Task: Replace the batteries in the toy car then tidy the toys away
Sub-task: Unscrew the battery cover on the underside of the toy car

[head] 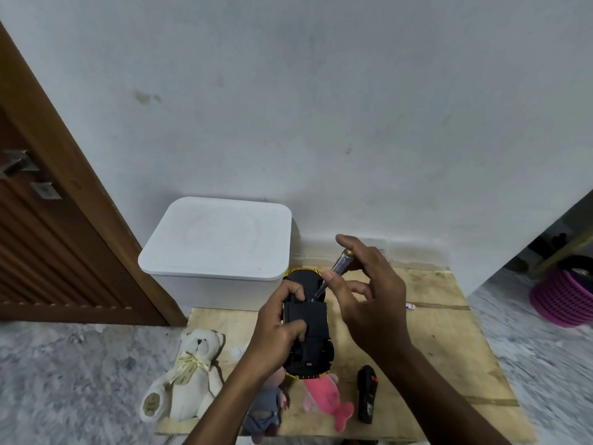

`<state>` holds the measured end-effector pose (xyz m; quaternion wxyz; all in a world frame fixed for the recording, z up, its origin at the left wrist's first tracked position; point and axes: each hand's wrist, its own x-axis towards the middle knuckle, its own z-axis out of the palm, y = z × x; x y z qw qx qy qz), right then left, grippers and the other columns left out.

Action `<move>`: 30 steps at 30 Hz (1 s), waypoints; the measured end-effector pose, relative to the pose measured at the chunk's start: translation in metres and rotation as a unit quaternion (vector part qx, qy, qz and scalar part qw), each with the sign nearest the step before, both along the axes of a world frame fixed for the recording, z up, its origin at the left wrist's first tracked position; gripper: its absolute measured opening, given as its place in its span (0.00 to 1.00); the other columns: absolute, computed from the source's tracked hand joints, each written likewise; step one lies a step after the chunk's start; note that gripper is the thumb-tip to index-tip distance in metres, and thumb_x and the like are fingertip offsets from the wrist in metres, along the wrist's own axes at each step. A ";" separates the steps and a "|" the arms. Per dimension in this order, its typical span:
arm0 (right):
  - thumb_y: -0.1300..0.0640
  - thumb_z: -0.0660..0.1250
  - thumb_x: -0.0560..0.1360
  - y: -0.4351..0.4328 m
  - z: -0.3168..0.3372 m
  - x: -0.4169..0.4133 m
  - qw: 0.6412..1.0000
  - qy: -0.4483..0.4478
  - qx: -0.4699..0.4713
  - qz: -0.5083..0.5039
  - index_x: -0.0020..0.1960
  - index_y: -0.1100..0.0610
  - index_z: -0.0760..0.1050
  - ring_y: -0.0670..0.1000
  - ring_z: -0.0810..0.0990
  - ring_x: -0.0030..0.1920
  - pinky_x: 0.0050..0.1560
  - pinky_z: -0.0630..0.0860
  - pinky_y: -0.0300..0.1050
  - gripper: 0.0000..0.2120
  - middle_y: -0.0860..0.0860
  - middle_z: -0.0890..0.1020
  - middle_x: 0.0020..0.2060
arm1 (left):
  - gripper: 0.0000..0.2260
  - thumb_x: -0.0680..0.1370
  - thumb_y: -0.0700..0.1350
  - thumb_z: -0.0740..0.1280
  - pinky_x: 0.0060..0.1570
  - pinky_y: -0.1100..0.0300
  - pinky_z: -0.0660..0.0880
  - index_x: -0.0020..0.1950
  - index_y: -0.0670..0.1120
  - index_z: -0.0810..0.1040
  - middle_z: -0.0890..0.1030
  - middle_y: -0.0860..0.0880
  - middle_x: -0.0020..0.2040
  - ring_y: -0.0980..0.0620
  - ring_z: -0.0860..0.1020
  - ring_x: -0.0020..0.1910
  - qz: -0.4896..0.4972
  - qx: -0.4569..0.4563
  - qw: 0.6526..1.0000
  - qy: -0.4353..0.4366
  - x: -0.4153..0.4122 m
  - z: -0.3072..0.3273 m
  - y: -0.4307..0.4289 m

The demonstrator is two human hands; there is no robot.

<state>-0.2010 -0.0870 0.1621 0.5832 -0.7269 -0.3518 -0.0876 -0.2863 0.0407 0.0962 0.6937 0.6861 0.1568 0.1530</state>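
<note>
- Toy car (316,319): underside up, over the wooden board (433,348), gripped along its left side by the left hand (279,329).
- Screwdriver (339,264): tilted, tip at the car's underside.
- Right hand (372,293): pinches the screwdriver handle.

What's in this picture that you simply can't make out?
Head view:
- White box contents: closed lid hides them.
- Screw at the screwdriver tip: too small.
- Toy car batteries: hidden under its black cover.
- Grey doll face: left arm covers it.
- Purple basket: cut off by right edge.
</note>
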 end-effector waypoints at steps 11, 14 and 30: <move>0.66 0.76 0.71 -0.005 0.005 0.000 1.000 -0.004 0.016 0.003 0.64 0.39 0.75 0.50 0.82 0.48 0.40 0.84 0.44 0.30 0.42 0.78 0.48 | 0.18 0.60 0.32 0.61 0.27 0.61 0.66 0.46 0.48 0.71 0.73 0.49 0.35 0.50 0.68 0.31 0.000 -0.005 1.000 -0.005 0.001 0.002 -0.004; 0.67 0.72 0.74 -0.005 0.004 0.001 1.000 0.012 0.018 0.005 0.69 0.36 0.71 0.51 0.83 0.50 0.41 0.84 0.43 0.34 0.42 0.79 0.48 | 0.18 0.60 0.32 0.61 0.27 0.60 0.65 0.47 0.47 0.70 0.73 0.47 0.36 0.49 0.68 0.31 -0.004 -0.009 1.000 -0.001 0.001 0.001 -0.004; 0.69 0.68 0.76 -0.007 0.005 -0.001 0.998 0.044 -0.005 0.039 0.70 0.38 0.70 0.46 0.83 0.56 0.45 0.83 0.39 0.32 0.47 0.82 0.54 | 0.18 0.60 0.32 0.61 0.27 0.61 0.66 0.46 0.45 0.71 0.73 0.50 0.34 0.50 0.67 0.31 0.003 -0.012 1.000 -0.006 -0.001 0.002 -0.007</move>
